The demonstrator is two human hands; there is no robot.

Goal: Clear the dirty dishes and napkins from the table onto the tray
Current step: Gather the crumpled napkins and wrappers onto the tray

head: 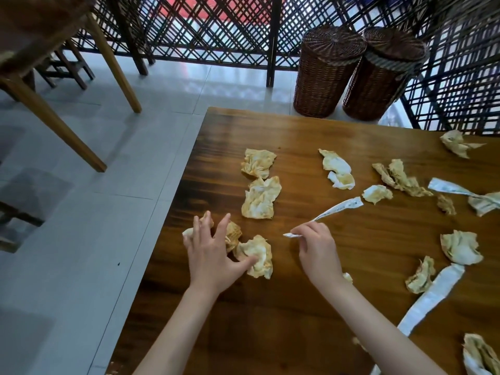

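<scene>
Wooden table (297, 307), left fingers (216, 228) spread over crumpled napkins (255, 255), right fingers (305, 234) pinching paper strip (338, 208)

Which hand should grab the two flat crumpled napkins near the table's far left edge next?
Probably left. The left hand lies spread over napkins just below that pair, while the right hand is already pinching a paper strip.

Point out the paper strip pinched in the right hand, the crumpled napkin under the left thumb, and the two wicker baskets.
paper strip (339, 207): head view, middle of the strip.
crumpled napkin (258, 254): head view, its centre.
wicker baskets (326, 74): head view, side wall of the left one.
</scene>
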